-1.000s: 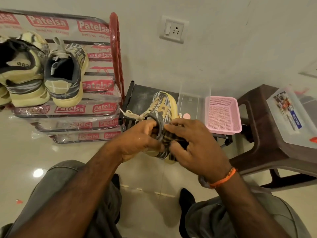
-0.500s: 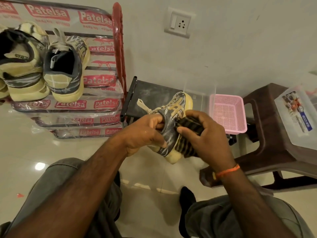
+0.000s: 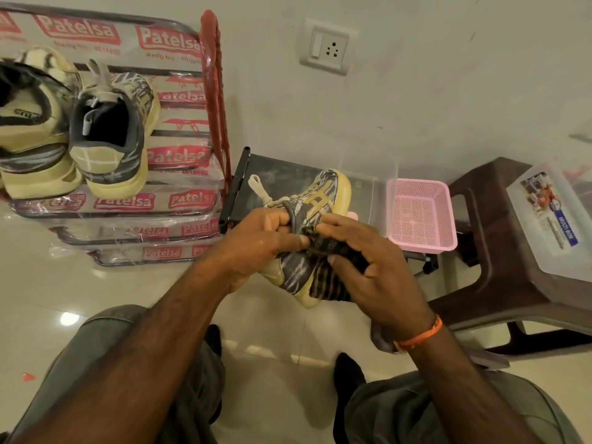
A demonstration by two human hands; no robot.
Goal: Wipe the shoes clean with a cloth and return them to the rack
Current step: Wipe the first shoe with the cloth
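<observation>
Left hand (image 3: pixel 256 248) grips the shoe (image 3: pixel 307 238) at its collar, right hand (image 3: pixel 368 267) fingers curled, pressing the striped cloth (image 3: pixel 330 280) on its side — steady grip, firm short strokes needed.

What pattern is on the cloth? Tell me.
Dark with yellowish stripes, seen in the head view: the cloth held against the shoe.

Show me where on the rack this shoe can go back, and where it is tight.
Free: the top shelf of the rack to the right of the grey shoe, up to the red side frame. Crowded: the shelf's left part, where the grey shoe and the cream shoe stand touching. The lower shelves look bare.
</observation>
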